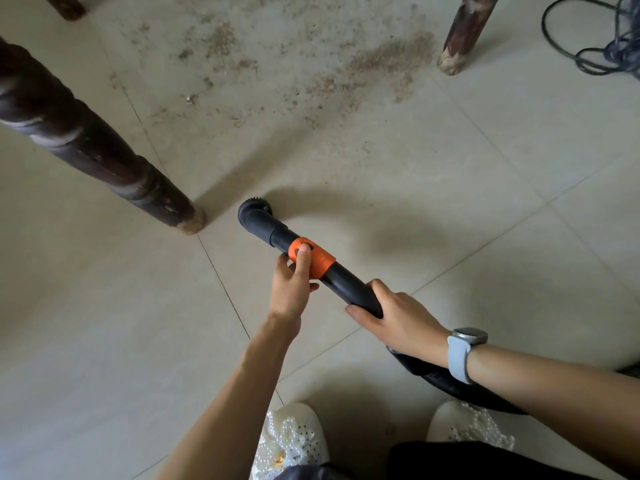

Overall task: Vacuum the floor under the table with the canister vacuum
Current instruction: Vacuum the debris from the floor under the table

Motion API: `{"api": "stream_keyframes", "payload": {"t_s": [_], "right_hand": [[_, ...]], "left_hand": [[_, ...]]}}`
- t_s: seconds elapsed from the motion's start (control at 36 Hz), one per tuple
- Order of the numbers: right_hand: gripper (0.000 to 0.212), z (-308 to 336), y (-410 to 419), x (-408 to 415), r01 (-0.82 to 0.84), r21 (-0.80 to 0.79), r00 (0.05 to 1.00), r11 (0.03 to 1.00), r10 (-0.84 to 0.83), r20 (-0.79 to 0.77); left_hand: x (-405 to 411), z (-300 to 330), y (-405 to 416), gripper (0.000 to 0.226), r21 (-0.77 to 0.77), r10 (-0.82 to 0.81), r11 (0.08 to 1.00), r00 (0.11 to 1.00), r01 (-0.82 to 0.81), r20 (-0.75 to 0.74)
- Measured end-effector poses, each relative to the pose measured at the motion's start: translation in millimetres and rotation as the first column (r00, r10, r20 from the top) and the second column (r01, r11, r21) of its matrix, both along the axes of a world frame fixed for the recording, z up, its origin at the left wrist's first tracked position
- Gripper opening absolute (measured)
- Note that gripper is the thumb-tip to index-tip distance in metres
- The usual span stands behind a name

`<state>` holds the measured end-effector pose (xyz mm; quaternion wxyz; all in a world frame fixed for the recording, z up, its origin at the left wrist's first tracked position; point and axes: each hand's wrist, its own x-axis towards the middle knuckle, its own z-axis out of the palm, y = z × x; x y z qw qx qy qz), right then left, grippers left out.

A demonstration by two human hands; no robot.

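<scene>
A black vacuum wand (277, 233) with an orange collar (317, 259) points down and away from me, its round brush nozzle (254, 207) on the tiled floor. My left hand (291, 285) holds the wand at the collar, thumb pressed on the collar's opening. My right hand (394, 315) grips the black handle behind it; a grey watch sits on that wrist. The ribbed hose (450, 382) curves back under my right arm. Brown dust and crumbs (381, 64) lie scattered on the floor ahead, between the table legs.
A dark turned table leg (104, 161) stands just left of the nozzle. Another leg (464, 36) stands at the far right, a third at the top left corner. A coiled dark cable (595, 53) lies at the upper right. My white beaded shoes (294, 441) are at the bottom.
</scene>
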<state>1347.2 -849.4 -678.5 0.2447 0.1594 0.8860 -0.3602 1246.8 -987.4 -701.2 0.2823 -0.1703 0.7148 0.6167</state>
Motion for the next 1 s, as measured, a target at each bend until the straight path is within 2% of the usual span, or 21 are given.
{"api": "stream_keyframes", "payload": {"t_s": [0.28,0.5,0.75,1.0], "right_hand": [[0.043,2.1,-9.7,-39.9,0.065,-0.043,0.998,0.997,-0.065,0.001],[0.044,-7.0,-14.5,-56.9,0.017,0.005,1.0,1.0,-0.017,0.011],[0.043,-3.7,-19.1,-85.7,-0.017,-0.025,1.0,1.0,0.017,-0.015],[0.041,-3.3,-16.9,-45.6,0.003,-0.023,1.0,1.0,-0.004,-0.019]], "left_hand": [[-33.5,3.1,-1.3,0.039,-0.031,0.009,0.999,1.0,-0.01,-0.02],[-45.5,-0.2,-4.4,0.042,-0.077,0.011,0.997,1.0,-0.012,-0.005],[-69.9,6.2,-10.4,0.045,-0.121,0.031,0.992,0.999,-0.035,-0.031],[-38.6,5.6,-7.3,0.041,-0.092,-0.024,0.995,0.999,0.028,0.043]]}}
